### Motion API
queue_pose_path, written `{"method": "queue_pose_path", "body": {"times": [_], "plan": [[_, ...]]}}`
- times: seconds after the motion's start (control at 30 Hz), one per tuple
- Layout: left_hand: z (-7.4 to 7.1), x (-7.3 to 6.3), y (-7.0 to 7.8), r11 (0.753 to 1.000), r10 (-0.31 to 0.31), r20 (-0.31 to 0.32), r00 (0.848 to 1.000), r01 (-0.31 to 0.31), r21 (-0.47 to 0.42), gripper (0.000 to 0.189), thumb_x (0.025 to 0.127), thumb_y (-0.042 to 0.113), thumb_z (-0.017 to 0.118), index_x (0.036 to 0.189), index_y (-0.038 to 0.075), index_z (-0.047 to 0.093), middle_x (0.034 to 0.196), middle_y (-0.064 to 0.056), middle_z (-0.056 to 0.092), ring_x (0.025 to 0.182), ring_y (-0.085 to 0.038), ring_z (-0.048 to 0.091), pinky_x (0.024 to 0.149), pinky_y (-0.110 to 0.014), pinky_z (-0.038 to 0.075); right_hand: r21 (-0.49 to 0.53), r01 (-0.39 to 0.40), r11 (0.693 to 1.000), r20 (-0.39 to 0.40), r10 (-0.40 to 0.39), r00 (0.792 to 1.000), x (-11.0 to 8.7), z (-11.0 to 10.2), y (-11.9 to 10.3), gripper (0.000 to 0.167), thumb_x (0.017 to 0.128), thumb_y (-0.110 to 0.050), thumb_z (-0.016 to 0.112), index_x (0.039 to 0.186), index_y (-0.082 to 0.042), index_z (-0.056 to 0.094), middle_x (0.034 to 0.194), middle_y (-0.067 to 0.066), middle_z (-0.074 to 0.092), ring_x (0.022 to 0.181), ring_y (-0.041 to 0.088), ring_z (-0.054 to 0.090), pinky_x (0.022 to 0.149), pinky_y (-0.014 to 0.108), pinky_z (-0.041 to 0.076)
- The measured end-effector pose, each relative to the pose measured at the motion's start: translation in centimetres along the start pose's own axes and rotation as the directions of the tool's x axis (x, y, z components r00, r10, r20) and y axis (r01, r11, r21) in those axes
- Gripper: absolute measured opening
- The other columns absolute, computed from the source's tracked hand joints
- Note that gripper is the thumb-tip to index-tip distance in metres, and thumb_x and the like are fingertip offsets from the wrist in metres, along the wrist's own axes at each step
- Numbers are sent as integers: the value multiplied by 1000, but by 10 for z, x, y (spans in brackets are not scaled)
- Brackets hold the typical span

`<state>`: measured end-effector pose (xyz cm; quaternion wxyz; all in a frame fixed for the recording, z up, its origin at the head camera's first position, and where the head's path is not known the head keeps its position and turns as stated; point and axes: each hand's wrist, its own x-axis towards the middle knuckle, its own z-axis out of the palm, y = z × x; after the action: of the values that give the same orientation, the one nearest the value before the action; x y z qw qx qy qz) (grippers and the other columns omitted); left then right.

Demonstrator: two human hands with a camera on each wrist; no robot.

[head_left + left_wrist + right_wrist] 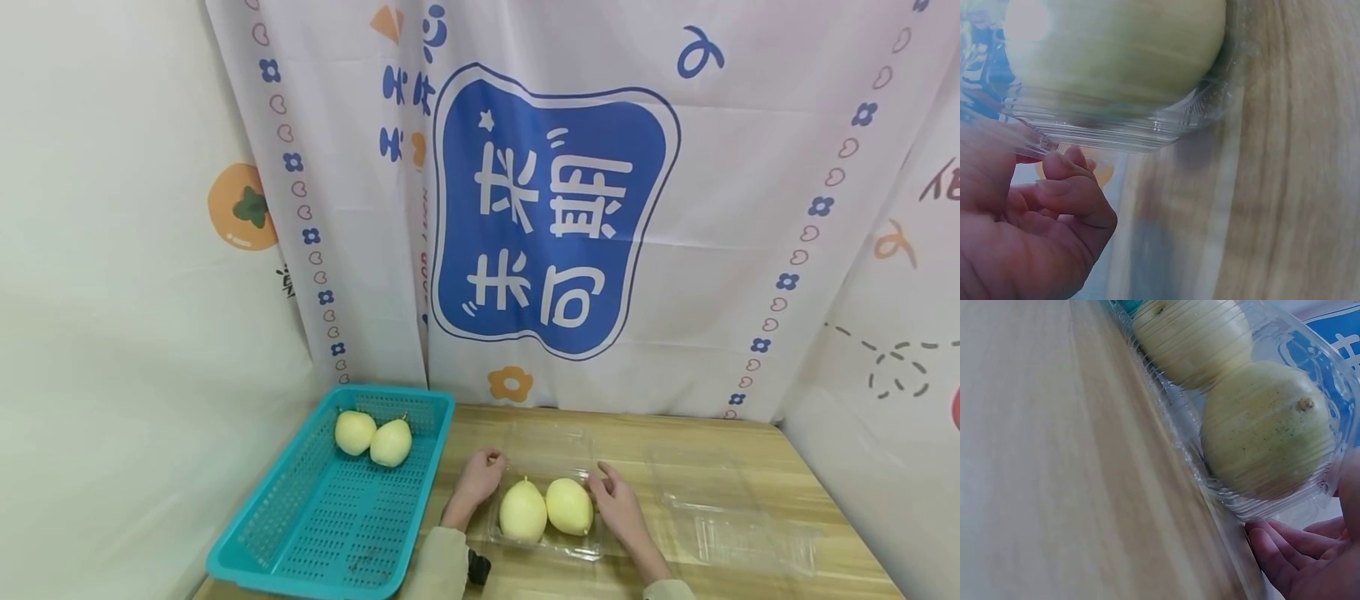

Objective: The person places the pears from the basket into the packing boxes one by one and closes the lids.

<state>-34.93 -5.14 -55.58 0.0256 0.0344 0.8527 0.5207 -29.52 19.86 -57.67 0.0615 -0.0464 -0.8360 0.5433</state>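
Presently, open box and teal basket each hold two pears.

The right hand touches a clear plastic box holding two pears

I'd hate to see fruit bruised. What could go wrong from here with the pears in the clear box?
The lid appears folded back over the table, so a round pear might roll out if the box tips. With the left hand and right hand at its sides, the thin-looking plastic might bend if lifted there. The other clear packaging lies beyond the right hand, where a sideways swing could knock it.
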Motion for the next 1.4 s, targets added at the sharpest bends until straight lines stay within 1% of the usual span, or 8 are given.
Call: {"method": "queue_pose_path", "body": {"times": [0.33,0.53,0.73,0.83,0.93,1.0,1.23,1.4], "plan": [[-1,-3,1,1000,23,-37,999,-23,8,28,97,21,56,115,1,64,70,1,51,54,-11,47,46,-25,39,9,25,1000,6,-25,1000,-1,0,0,59,103,-30,49,147,5,34,110,18,69,88,19,68,79,32,57],[-2,-4,3,999,38,-45,998,-40,-36,27,97,19,56,115,-1,63,73,-1,54,57,-11,50,49,-25,41,20,47,999,-7,-47,999,1,1,-2,56,102,-26,52,147,4,37,108,20,69,91,24,69,78,32,58],[-3,-4,4,997,71,-61,996,-72,-20,25,95,15,56,113,-2,61,76,-3,56,59,-12,51,52,-27,43,12,54,998,-15,-54,998,2,0,-4,56,100,-23,54,147,4,37,109,24,68,95,28,68,75,26,57],[-3,-6,6,997,70,-55,996,-71,-24,27,94,15,57,115,-3,61,77,-4,57,59,-12,51,51,-26,44,-10,45,999,-29,-45,999,1,-1,-3,56,99,-22,56,147,2,38,104,20,68,91,24,67,73,24,54],[-2,-7,8,998,56,-40,998,-58,-37,30,95,16,57,118,-3,60,79,-4,57,60,-12,52,52,-25,44,-28,32,999,-37,-33,999,0,-3,-3,55,98,-22,57,146,-1,40,96,14,67,81,15,62,67,23,52],[-2,-8,10,997,64,-36,997,-66,-44,31,95,16,57,119,-3,59,79,-5,58,61,-13,52,52,-25,44,-33,27,999,-41,-29,999,0,-5,-4,54,98,-22,57,146,-2,41,92,12,65,76,12,58,64,23,50],[-2,-12,10,996,64,-29,998,-66,-54,32,94,15,57,120,-5,58,80,-8,60,61,-13,53,53,-26,45,-10,11,1000,-27,-11,1000,-2,-6,-5,54,97,-20,58,146,-3,42,82,8,60,63,11,52,54,23,47],[-2,-10,7,996,66,-32,997,-68,-61,31,95,15,57,119,-4,57,81,-7,60,62,-13,53,54,-26,45,10,11,1000,-27,-11,1000,-1,-5,-6,54,97,-21,59,146,-5,42,80,7,58,61,11,51,52,24,46]]}}
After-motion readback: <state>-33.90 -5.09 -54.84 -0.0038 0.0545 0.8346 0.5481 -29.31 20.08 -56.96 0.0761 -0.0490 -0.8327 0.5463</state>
